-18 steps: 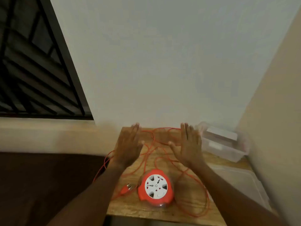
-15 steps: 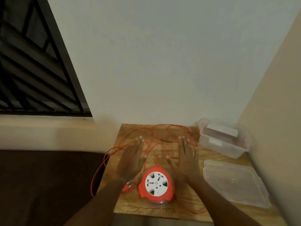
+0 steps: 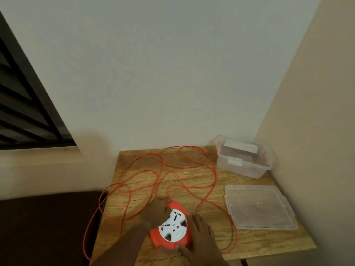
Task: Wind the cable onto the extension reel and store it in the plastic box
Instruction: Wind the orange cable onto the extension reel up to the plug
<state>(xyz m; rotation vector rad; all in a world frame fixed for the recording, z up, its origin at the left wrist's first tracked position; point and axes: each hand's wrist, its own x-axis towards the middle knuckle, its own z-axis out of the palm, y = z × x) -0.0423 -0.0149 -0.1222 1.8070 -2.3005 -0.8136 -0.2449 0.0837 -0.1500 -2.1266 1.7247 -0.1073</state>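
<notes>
An orange extension reel (image 3: pixel 171 225) with a white socket face lies near the front edge of a small wooden table (image 3: pixel 192 175). Its thin orange cable (image 3: pixel 163 166) sprawls in loose loops across the tabletop and hangs over the left edge. My left hand (image 3: pixel 155 212) grips the reel's upper left rim. My right hand (image 3: pixel 201 237) holds the reel's right and lower side, thumb under its front edge. A clear plastic box (image 3: pixel 244 158) stands at the back right corner, lid off.
The box's clear lid (image 3: pixel 257 206) lies flat on the table's right side, in front of the box. Walls close the table in at the back and right. A dark brown surface (image 3: pixel 44 227) lies to the left, below a window with a black grille (image 3: pixel 23 112).
Both hands came down from hovering open above the cable and now hold the reel from either side. The camera tilted down, so the table shows more fully.
</notes>
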